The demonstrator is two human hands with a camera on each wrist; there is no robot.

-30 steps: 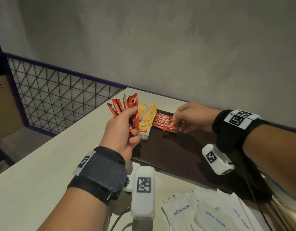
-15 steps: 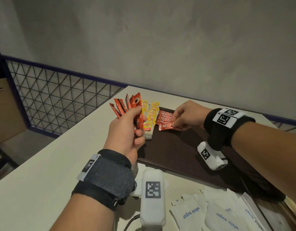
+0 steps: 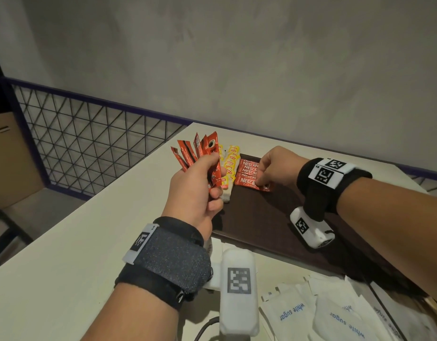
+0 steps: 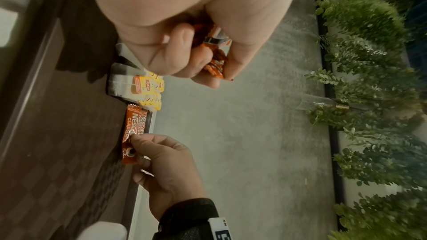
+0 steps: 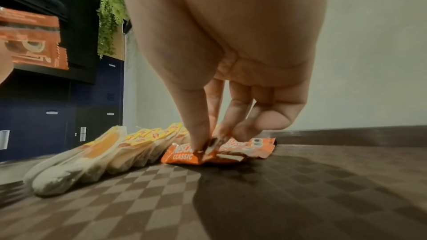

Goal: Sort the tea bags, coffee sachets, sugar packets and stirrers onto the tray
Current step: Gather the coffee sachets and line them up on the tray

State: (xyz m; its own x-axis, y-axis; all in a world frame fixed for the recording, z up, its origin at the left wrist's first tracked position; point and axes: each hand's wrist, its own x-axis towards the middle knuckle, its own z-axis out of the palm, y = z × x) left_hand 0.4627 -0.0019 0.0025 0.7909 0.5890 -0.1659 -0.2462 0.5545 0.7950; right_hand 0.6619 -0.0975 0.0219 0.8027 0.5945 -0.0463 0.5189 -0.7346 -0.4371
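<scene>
A pale surface [image 3: 72,254] runs toward a grey plaster wall, with a wire-mesh railing off to the left. Nearest the viewer, white sugar packets [image 3: 335,316] lie loose on the surface, just short of the near edge of a dark brown checker-patterned tray [image 3: 266,222]. Above the tray's left edge, the left hand [image 3: 195,193] is raised, its fingers [image 4: 184,57] curled round a fanned bunch of red coffee sachets [image 3: 200,153], gripping them by their lower ends. Farther on, at the tray's far left corner, a row of yellow-tagged tea bags [image 3: 231,163] lies overlapped along the left side. Just to their right, touching them, red coffee sachets [image 3: 249,173] lie stacked flat on the tray. The right hand [image 3: 278,168] reaches down over this stack, thumb and fingertips [image 5: 198,134] pinching the crimped end of the nearest sachet [image 5: 184,156], which rests on the tray floor.
</scene>
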